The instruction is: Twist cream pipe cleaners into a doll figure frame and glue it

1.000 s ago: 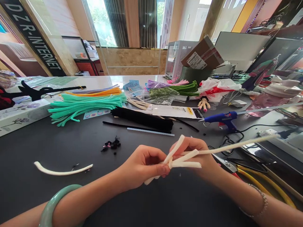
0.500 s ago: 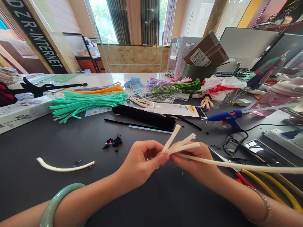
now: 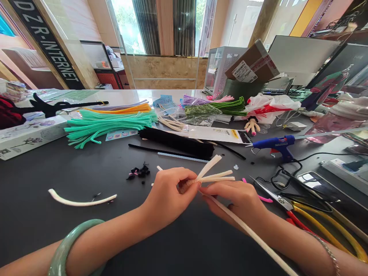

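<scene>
My left hand (image 3: 169, 195) is closed around a small bundle of cream pipe cleaners (image 3: 212, 164). Their cut ends fan out to the upper right, and pale tips show behind the knuckles. Beside it, my right hand (image 3: 237, 197) pinches near the start of a long cream pipe cleaner (image 3: 253, 233), which slants down to the lower right across my fingers. Whether it is wound around the bundle is hidden by the fingertips. A loose, curved cream pipe cleaner (image 3: 82, 202) lies to the left. Scissors (image 3: 283, 201) with red and yellow handles lie partly behind my right forearm.
Turquoise pipe cleaners (image 3: 112, 126) and a black bundle (image 3: 175, 142) lie ahead. To the right are a blue glue gun (image 3: 274, 143) with its cord, a phone (image 3: 317, 186) and a power strip (image 3: 345, 174). Black scraps (image 3: 139, 171) lie left of centre.
The long pipe cleaner has swung from nearly level to a downward slant. My right hand has shifted slightly lower and right, uncovering more of the scissors and a pink piece.
</scene>
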Demonstrator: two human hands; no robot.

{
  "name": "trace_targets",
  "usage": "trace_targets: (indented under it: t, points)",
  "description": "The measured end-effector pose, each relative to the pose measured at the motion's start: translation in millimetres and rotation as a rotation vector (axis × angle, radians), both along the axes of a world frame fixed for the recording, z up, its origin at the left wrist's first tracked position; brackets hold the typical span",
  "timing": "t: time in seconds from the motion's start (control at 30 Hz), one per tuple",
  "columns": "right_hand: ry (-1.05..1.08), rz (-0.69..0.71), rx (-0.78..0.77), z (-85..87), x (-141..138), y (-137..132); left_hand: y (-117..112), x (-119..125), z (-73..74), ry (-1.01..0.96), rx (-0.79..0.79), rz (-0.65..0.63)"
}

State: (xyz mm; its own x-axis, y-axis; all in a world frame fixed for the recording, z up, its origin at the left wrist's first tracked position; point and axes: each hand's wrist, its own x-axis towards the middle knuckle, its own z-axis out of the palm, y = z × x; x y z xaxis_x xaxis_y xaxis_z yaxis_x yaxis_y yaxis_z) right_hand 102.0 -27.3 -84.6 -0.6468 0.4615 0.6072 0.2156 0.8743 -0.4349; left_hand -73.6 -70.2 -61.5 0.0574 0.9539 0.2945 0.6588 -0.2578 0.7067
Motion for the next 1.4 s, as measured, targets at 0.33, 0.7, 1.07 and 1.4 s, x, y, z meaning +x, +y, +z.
trace_targets:
  t: [0.33, 0.7, 1.07, 1.4]
  points:
    - [-0.228, -0.099, 0.56, 22.4, 7, -3, 5, -5, 3.9, 0.171, -0.005, -0.14]
    - [-0.146, -0.132, -0.181, 23.9, 8, 4, 7, -7, 9.0, 0.094, -0.151, -0.264]
    - [0.254, -0.02, -0.933, 18.0, 4, 19, 13, -10, 9.0, -0.391, -0.481, -0.323]
    - [0.389, 0.104, -1.274, 18.1, 2, 21, 11, -8, 9.2, -0.755, -0.686, -0.304]
